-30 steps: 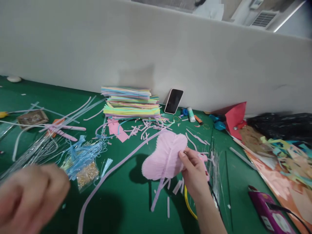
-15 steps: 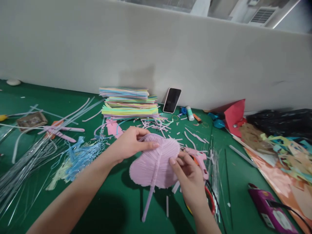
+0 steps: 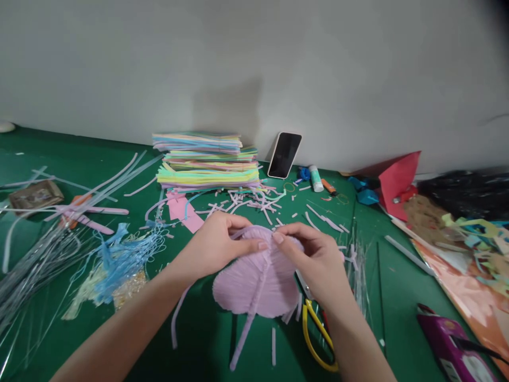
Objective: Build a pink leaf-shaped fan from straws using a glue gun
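Observation:
A lilac fan-shaped piece [image 3: 254,292] made of pipe cleaners, with a rib down its middle and a stem handle, is held just above the table. My left hand [image 3: 218,244] pinches its top left edge, thumb flat on the front. A loose lilac pipe cleaner [image 3: 177,318] hangs below that hand and seems to run through it along the top edge. My right hand [image 3: 310,254] is closed at the top middle, thumb and forefinger pinched on the pipe cleaner at the edge. Scissors with yellow handles [image 3: 318,334] lie under my right wrist, partly hidden.
Bundles of coloured pipe cleaners [image 3: 207,170] and a propped phone [image 3: 284,155] stand against the wall. Cut bits [image 3: 246,201] lie before them. Blue tassels [image 3: 119,260] and clear strands [image 3: 32,276] are left; a glue stick [image 3: 316,179] and a purple box [image 3: 453,345] are right.
My right hand has moved up from the fan's right side to its top edge, near my left thumb. The loose pipe cleaner end now shows below my left hand, and the scissors are more visible.

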Demonstrator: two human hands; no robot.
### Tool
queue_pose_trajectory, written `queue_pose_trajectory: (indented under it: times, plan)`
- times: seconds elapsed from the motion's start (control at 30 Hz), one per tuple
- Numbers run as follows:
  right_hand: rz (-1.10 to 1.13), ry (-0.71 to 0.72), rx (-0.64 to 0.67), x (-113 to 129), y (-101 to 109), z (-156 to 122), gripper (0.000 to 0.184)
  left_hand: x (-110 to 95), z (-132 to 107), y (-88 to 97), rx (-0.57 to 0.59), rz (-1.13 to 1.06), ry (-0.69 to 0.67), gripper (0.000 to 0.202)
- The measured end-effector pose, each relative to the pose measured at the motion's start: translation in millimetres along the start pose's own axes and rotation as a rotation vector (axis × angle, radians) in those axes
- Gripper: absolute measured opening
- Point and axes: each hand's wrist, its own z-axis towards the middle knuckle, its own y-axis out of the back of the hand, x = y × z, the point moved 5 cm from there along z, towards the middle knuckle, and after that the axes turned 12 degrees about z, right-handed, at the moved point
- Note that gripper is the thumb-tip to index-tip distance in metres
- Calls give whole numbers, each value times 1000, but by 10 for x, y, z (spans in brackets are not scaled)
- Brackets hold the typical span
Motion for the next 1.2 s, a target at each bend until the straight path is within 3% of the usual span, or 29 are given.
queue_pose_trajectory:
  times: [0.3,0.43,0.63,0.8,0.93,1.03,1.2]
  plan:
    - [-311,120,-11,67,-38,7,17,120,88,-53,8,-91,110,28]
    - [-228,88,31,11,-9,17,34,169,97,-57,11,-99,127,29]
    - [-227,36,51,-47,-33,36,21,207,98,-127,28,-136,104,32]
    - [-75,2,83,-182,-16,51,19,251,60,-216,58,-231,108,35]
    - [96,-42,68,-358,56,50,21,406,20,-289,215,-537,158,46]
    - [257,-61,81,-425,56,46,22,549,32,-310,337,-637,170,60]
    - [421,42,270,-306,-103,108,20,492,121,-437,489,-648,-52,68]
